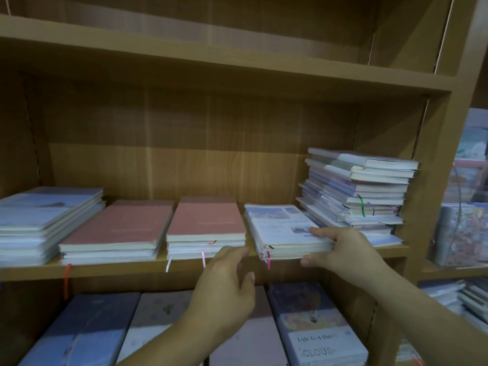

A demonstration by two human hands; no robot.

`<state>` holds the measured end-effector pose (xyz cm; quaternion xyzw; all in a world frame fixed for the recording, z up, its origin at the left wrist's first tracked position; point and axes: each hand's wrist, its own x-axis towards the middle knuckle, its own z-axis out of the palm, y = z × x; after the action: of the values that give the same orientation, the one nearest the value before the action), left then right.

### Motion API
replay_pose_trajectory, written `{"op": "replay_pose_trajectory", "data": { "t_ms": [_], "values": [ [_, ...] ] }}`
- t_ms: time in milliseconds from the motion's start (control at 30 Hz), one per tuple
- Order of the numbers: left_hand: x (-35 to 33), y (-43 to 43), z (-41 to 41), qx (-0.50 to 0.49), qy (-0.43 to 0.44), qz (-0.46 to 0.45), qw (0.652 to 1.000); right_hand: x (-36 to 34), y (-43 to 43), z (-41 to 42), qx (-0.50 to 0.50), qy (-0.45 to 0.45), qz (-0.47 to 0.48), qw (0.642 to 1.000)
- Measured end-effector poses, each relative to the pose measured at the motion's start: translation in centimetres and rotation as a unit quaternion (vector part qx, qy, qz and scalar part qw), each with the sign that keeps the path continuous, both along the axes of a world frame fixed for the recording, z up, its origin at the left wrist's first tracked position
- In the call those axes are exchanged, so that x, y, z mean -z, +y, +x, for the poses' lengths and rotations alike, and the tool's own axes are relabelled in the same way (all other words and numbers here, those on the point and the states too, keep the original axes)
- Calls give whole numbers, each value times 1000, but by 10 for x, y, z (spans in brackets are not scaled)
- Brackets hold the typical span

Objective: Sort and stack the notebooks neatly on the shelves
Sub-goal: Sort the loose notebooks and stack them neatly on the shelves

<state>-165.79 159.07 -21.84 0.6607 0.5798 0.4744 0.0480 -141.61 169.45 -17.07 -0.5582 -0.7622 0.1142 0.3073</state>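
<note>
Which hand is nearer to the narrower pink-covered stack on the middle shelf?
Left. The left hand is just below the front right corner of the pink stack; the right hand grips the white-covered stack beside it, farther right.

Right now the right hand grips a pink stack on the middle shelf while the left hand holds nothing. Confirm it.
Not pink. The head view shows the right hand gripping the white-covered stack on the middle shelf; the pink stacks lie to its left. The left hand holds nothing.
</note>
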Motion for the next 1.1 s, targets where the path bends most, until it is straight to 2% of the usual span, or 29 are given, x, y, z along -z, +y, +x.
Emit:
{"op": "replay_pose_trajectory", "data": {
  "t_ms": [400,567,633,867,1100],
  "values": [
    [-4,10,21,35,-119,-27,992,5,7,-4,-11,40,5,999],
    [-7,13,27,80,-161,-81,980,8,4,8,-13,140,1,990],
    [-8,14,29,81,-173,-98,977,12,4,11,-7,153,-2,988],
    [-9,15,37,52,-152,-106,981,15,4,9,-1,104,17,994],
    [-5,18,34,55,-141,-112,982,10,2,17,-32,127,-10,991]
  ]
}}
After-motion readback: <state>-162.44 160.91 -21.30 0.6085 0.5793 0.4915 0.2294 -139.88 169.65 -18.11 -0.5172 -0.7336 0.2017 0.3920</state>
